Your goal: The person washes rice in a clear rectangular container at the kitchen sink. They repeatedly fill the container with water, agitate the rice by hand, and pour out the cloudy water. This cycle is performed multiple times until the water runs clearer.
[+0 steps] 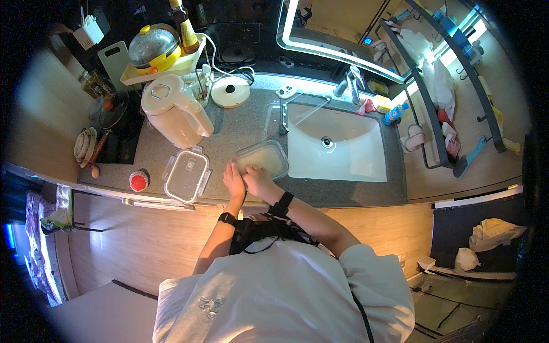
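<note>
On the grey countertop, just left of the sink, a clear rectangular food container (266,157) holds something pale. My left hand (233,180) is at its left side, fingers extended against the near-left corner. Bent over the container's near edge, my right hand (256,182) has its fingers at the pale contents; whether they pinch anything cannot be told. A clear snap-lock lid (187,176) lies flat farther left, near the counter's front edge. Behind the lid stands a white electric kettle (171,113).
The white sink (339,145) with its faucet (354,83) is on the right. A red-topped jar (139,181) stands near the front edge at left. A round white lid (230,91) lies behind. Racks with a blue brush (471,157) hang at right.
</note>
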Tool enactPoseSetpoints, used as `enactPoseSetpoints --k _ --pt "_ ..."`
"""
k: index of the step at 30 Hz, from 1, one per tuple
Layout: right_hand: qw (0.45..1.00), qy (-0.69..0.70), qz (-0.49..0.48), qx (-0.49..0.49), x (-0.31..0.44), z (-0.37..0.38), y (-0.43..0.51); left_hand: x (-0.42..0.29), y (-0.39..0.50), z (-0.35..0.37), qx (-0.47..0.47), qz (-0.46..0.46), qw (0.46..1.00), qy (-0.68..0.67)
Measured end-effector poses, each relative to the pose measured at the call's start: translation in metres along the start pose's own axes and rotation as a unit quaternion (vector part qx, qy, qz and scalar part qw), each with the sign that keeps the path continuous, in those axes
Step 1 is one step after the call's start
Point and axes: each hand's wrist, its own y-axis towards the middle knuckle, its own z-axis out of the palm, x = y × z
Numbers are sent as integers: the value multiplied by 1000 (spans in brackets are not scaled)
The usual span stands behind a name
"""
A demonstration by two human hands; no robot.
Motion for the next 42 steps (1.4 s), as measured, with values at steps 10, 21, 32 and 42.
enactPoseSetpoints --k 10,21,32,42 --pt "997 -51 57 6 -21 -11 2 10 2 7 -66 21 997 29" --pt "991 -14 119 66 -38 -36 3 19 5 9 -54 42 997 22" --pt "991 6 133 -28 -50 -32 -4 -1 -2 1 -27 24 999 14" --pt "987 -62 149 -6 -49 -19 -6 3 0 3 -45 24 998 26"
